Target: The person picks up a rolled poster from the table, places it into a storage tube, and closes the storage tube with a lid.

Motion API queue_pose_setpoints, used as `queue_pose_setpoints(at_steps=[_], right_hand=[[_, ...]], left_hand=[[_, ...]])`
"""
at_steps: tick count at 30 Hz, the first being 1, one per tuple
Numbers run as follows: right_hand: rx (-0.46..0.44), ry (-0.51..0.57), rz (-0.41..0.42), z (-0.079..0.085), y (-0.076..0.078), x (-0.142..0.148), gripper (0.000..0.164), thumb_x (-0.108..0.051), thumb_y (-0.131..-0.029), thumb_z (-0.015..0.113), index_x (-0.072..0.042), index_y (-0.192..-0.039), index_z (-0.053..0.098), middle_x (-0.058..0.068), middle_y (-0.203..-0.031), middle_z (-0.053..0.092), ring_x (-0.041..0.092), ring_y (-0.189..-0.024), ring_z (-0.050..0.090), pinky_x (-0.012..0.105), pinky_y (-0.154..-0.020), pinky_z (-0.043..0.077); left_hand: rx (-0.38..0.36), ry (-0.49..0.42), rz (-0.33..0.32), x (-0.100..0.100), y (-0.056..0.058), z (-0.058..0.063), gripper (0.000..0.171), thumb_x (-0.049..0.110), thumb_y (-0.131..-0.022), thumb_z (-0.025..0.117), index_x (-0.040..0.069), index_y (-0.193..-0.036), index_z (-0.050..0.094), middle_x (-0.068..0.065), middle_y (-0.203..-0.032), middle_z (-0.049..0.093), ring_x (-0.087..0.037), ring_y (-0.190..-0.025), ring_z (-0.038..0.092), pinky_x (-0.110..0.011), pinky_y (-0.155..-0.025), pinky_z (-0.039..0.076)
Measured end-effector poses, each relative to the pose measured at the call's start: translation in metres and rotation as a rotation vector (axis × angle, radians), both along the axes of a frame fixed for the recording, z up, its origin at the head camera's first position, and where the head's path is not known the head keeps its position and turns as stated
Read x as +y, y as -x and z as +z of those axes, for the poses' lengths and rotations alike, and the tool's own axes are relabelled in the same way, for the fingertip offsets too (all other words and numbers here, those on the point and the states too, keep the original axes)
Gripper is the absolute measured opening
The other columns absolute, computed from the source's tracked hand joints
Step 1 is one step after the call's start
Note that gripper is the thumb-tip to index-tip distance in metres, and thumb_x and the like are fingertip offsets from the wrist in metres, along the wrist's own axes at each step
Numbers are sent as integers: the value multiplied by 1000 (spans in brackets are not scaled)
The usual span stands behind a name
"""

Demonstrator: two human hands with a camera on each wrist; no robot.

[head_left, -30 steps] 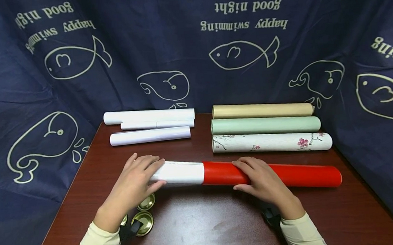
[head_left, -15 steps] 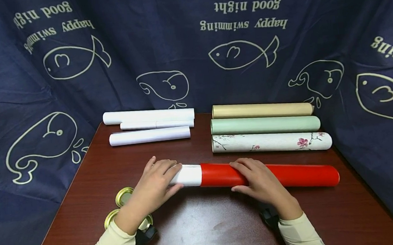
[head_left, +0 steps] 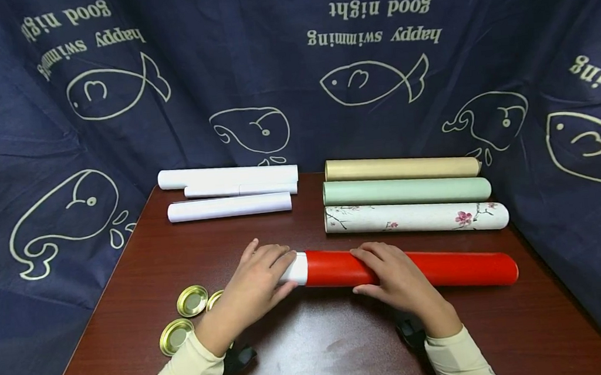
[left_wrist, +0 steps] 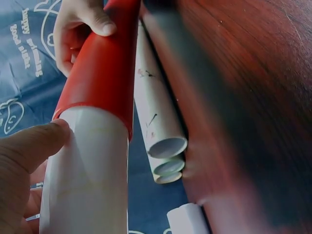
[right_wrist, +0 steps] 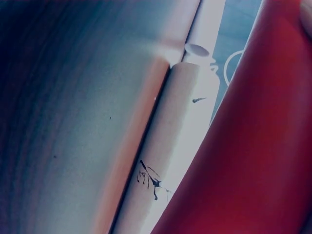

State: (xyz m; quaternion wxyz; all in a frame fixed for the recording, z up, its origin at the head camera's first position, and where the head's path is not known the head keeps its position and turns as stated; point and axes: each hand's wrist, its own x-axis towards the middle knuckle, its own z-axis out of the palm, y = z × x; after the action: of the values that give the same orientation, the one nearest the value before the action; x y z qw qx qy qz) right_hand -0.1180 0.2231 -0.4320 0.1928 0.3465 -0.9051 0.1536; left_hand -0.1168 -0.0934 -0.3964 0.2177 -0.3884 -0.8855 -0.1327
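A rolled sheet of white paper (head_left: 298, 269) lies partly inside a red tube (head_left: 468, 267); only a short stretch of white shows in the head view. My left hand (head_left: 257, 282) grips the white roll, its thumb close to the tube's mouth in the left wrist view. Around the middle of the red tube (left_wrist: 100, 73) curls my right hand (head_left: 394, 274), fingers over the top and thumb on the near side. The right wrist view has the red tube (right_wrist: 243, 146) large on the right. Where the white roll ends inside the tube is hidden.
Several white paper rolls (head_left: 229, 207) lie at the back left. Gold (head_left: 402, 168), green (head_left: 407, 191) and flower-patterned (head_left: 419, 218) tubes are lined up at the back right. Shiny gold lids (head_left: 191, 301) sit by my left forearm. Dark blue cloth surrounds the wooden table (head_left: 335, 355).
My left hand has moved right along with the white roll, and less white shows outside the red tube. The tube has shifted slightly left; more of the gold lids is visible.
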Motion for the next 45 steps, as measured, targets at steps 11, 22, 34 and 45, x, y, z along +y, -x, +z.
queue_pose_setpoints(at_steps=[11,22,34,45], right_hand=[[3,-16,6,-1,-1,-5,72,-45,-71,86,-8,-128,61,10,-118,61,31,-108,60,50,-92,49],[6,-5,13,-1,-2,-4,74,-44,-71,87,-8,-129,61,11,-119,61,31,-110,59,50,-93,48],[2,3,4,0,-2,-3,73,-43,-70,87,-8,-129,61,12,-120,62,32,-109,59,51,-93,48],[0,7,0,1,-1,-2,74,-41,-70,89,-9,-129,60,11,-119,61,31,-107,60,50,-92,48]], left_hand=[[-6,48,-23,12,-3,-5,48,29,-86,77,6,-127,65,-9,-125,64,-28,-117,57,-58,-106,36],[-30,23,-30,5,-1,-3,47,30,-86,78,8,-126,65,-8,-125,64,-29,-117,57,-60,-106,35],[-67,-60,0,-34,2,4,52,28,-80,83,6,-124,66,-11,-127,62,-30,-118,57,-60,-105,37],[-102,-149,3,-51,-1,2,53,23,-80,83,5,-126,64,-12,-127,61,-32,-117,58,-57,-102,41]])
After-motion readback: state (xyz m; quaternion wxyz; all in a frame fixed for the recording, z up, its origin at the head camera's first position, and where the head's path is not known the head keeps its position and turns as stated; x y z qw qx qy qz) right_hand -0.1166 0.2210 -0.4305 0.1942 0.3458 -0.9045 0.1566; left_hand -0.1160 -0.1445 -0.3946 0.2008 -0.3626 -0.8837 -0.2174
